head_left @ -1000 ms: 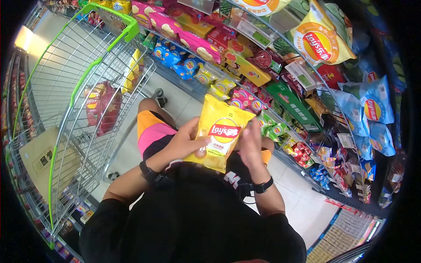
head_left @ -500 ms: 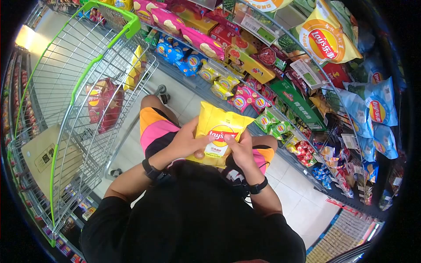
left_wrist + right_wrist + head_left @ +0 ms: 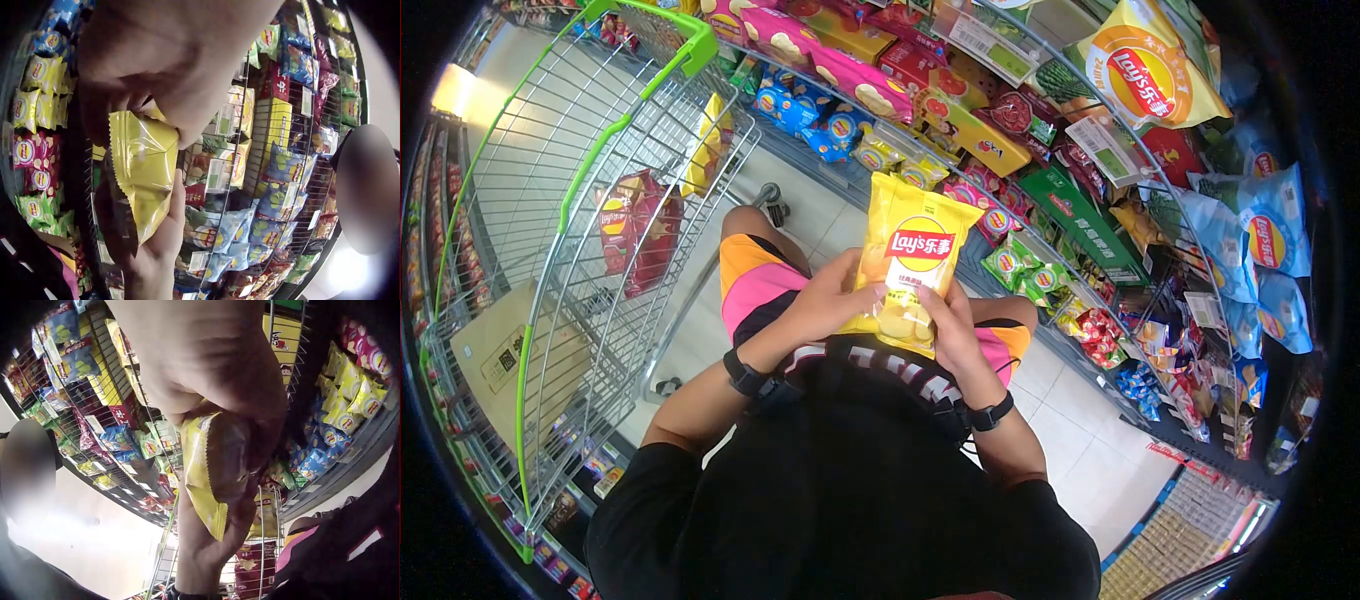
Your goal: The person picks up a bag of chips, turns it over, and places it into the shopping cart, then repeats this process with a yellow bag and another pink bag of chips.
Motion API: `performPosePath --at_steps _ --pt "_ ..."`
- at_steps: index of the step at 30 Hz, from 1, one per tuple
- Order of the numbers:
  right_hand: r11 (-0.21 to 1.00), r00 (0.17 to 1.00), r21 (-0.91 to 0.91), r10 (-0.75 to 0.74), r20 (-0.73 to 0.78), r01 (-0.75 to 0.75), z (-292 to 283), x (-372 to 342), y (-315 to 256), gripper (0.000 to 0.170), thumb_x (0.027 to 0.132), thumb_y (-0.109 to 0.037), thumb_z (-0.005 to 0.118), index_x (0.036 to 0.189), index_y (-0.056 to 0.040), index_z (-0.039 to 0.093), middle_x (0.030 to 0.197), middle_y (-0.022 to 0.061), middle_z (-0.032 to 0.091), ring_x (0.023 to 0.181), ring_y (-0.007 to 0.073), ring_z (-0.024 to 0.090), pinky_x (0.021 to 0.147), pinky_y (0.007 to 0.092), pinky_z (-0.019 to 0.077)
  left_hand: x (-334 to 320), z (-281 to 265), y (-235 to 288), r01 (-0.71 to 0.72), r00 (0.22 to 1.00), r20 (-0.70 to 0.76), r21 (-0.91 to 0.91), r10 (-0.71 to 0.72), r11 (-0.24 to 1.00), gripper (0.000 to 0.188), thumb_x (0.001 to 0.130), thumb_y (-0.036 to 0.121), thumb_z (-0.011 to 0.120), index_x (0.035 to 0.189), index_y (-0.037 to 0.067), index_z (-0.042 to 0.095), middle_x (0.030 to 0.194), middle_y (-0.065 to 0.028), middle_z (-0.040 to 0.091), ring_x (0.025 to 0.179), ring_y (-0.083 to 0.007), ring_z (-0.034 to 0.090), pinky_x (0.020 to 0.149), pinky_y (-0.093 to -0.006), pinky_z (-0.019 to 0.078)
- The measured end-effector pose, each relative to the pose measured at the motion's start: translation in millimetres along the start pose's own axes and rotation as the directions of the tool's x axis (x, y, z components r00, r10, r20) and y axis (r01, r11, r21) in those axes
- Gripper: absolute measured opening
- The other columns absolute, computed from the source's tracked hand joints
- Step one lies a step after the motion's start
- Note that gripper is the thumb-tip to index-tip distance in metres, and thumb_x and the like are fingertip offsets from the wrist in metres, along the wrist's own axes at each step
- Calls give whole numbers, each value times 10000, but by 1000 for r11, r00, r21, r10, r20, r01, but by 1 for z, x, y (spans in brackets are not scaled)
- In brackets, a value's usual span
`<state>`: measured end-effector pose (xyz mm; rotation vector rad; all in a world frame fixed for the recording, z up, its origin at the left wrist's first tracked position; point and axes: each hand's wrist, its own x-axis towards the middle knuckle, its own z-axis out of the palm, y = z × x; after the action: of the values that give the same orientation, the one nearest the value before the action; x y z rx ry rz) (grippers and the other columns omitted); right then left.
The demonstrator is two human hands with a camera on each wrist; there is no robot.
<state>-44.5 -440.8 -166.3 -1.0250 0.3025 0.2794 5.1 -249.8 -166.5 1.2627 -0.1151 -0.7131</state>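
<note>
Both my hands hold a yellow Lay's chip bag in front of my lap, its printed face toward me in the head view. My left hand grips its lower left side, with the thumb lying across the front. On the lower right side my right hand grips it too, its thumb on the front near the other thumb. The left wrist view shows the crimped end of the chip bag below my left hand. In the right wrist view the chip bag sticks out under my right hand.
To the left stands a wire shopping cart with a green handle. It carries a dark red chip bag, a yellow chip bag and a tan package. Shelves of snacks run along the front and right, with large blue bags at the right.
One second ago my right hand was beside the bag with its fingers extended; since then it has taken hold of the right side. The bag has moved up and tipped to show its full front.
</note>
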Motion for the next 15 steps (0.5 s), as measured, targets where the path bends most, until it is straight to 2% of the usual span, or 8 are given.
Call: performPosePath --at_steps 3,6,9,12,15 --pt "1000 999 29 4 49 -6 0 -2 -2 456 917 -94 581 1328 -7 403 1256 101 545 1135 172 542 964 324 447 -2 0 -1 19 999 -27 14 -18 1000 410 930 152 601 1261 -30 441 1124 -82 584 1005 -130 573 864 -293 479" --pt "1000 1000 1 -2 16 2 -2 -3 3 469 911 -86 581 1336 -11 398 1261 97 540 1144 177 536 973 332 440 -1 -2 -6 4 1000 -1 -19 -4 1000 426 925 164 611 1266 -23 437 1098 -76 592 984 -123 576 840 -292 481" --pt "997 997 -61 -56 -45 53 -4 0 8 473 900 -74 589 1326 -13 394 1258 102 540 1140 184 540 968 328 441 0 5 -9 -105 982 -150 68 114 992 413 906 153 627 1259 10 466 1090 -71 589 925 -123 589 799 -278 480" --pt "992 989 -82 -103 -109 95 -2 3 6 485 883 -51 606 1314 -14 387 1250 105 542 1135 185 542 964 326 442 0 -5 -14 -205 925 -188 487 331 849 445 868 79 642 1276 24 473 1136 -66 568 959 -108 565 794 -251 458" --pt "972 975 -179 -178 -134 153 -2 4 5 497 865 -36 623 1299 -6 383 1236 104 546 1122 178 546 956 317 445 -9 -11 1 -133 991 56 440 121 888 468 825 57 674 1257 45 495 1191 -75 542 1022 -123 549 814 -263 448"
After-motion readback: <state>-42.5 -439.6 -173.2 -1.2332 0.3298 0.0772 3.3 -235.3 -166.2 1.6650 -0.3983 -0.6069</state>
